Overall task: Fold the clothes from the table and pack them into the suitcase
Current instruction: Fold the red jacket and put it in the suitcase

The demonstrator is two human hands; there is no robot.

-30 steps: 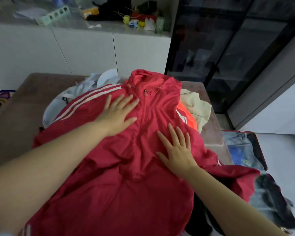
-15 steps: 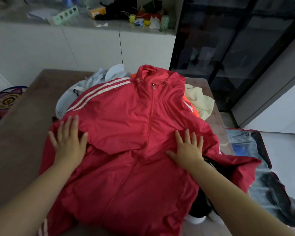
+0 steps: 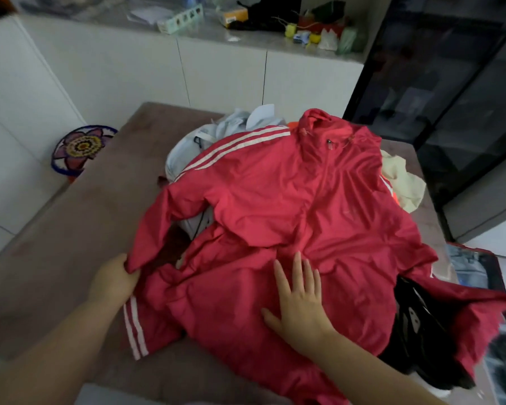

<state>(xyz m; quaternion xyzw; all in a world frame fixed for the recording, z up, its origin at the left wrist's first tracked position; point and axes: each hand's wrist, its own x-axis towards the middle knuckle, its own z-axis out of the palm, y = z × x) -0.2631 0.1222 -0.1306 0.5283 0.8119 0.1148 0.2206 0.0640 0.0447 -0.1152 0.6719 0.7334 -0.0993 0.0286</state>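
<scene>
The open suitcase (image 3: 479, 273) beside the table's (image 3: 70, 229) right edge holds bluish cloth. The red jacket (image 3: 304, 206) lies spread over the clothes heap, one sleeve drooping past that edge. The left hand (image 3: 114, 282) clenches the other sleeve beside bare tabletop, and the right hand (image 3: 300, 302) presses flat, fingers straight.

No readable text, labels or numbers anywhere.

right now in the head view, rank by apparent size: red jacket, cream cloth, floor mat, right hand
1. red jacket
2. right hand, though nearest the camera
3. floor mat and cream cloth: about alike, both partly hidden
</scene>
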